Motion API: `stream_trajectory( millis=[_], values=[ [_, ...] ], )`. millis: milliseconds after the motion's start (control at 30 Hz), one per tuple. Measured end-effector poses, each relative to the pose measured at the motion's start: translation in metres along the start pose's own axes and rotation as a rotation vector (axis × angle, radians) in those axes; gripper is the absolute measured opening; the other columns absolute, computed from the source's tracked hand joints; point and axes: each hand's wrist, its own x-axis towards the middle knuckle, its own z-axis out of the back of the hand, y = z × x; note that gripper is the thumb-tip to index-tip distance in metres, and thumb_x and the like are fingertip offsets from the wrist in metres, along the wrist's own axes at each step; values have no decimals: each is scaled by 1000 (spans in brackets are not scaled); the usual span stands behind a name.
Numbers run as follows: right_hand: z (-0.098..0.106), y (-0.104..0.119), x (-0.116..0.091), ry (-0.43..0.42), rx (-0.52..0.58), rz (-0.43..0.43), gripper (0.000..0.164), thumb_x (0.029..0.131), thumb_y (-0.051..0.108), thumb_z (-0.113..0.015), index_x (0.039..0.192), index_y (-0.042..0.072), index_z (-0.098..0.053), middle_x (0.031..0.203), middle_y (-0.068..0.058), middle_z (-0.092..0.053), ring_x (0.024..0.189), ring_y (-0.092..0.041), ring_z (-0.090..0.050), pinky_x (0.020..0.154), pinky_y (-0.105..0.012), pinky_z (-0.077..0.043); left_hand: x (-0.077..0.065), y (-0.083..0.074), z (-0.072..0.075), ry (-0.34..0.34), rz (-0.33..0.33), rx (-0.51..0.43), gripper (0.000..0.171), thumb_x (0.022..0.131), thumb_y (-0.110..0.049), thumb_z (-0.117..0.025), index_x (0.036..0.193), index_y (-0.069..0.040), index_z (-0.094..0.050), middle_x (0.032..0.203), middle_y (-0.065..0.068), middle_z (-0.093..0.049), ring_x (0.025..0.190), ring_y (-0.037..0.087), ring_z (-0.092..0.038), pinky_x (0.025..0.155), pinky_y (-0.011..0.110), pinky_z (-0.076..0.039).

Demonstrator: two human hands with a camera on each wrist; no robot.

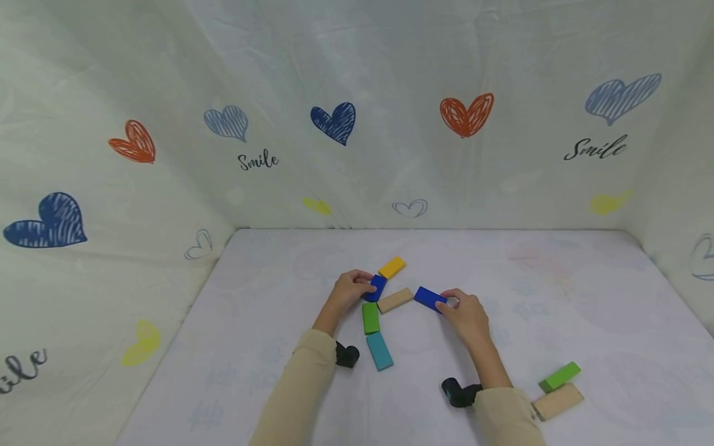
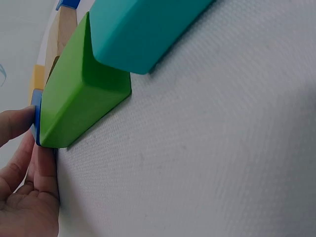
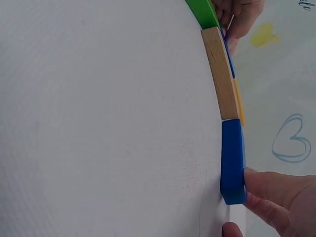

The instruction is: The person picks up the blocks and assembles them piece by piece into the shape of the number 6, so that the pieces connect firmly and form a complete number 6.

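In the head view my left hand (image 1: pixel 347 291) pinches a blue block (image 1: pixel 377 286) between thumb and fingers on the table. The left wrist view shows the thumb on its near side, with most of the block behind a green block (image 2: pixel 74 94). My right hand (image 1: pixel 467 314) holds a second blue block (image 1: pixel 428 298) by its right end. That block's other end meets a plain wooden block (image 1: pixel 395 300), which slants down toward the green one. Beyond the left blue block lies a yellow block (image 1: pixel 393 267). A teal block (image 1: pixel 380 351) continues from the green block toward the viewer.
A separate green block (image 1: pixel 560 376) and another wooden block (image 1: pixel 559 402) lie side by side near the right sleeve. Black wrist cameras (image 1: pixel 460 393) hang by both forearms. Behind the white table (image 1: pixel 268 260) rises a pale sheet printed with hearts.
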Motion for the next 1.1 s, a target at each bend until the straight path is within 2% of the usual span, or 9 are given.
stream_trajectory(
  millis=[433, 800, 1100],
  values=[
    [-1, 0, 0, -6, -10, -2, 35, 87, 25, -61, 114, 3, -60, 89, -17, -53, 77, -26, -50, 60, -29, -35, 1, 0, 0, 4, 11, 5, 28, 80, -12, -70, 107, -7, -64, 86, 4, -57, 78, 14, -52, 68, 21, -44],
    [0, 1, -2, 10, -7, -16, 35, 88, 25, -60, 115, 4, -60, 91, -18, -53, 79, -27, -50, 63, -32, -37, -1, -1, 1, 5, 24, 0, 28, 80, -12, -70, 107, -7, -64, 89, 5, -59, 81, 16, -53, 72, 23, -46],
    [-1, 0, -2, -4, -6, 2, 34, 87, 25, -61, 115, 4, -61, 90, -18, -53, 77, -26, -50, 60, -29, -35, 1, 0, 0, 6, 11, -19, 28, 81, -12, -70, 107, -6, -64, 90, 6, -60, 82, 15, -54, 73, 23, -46]
  ],
)
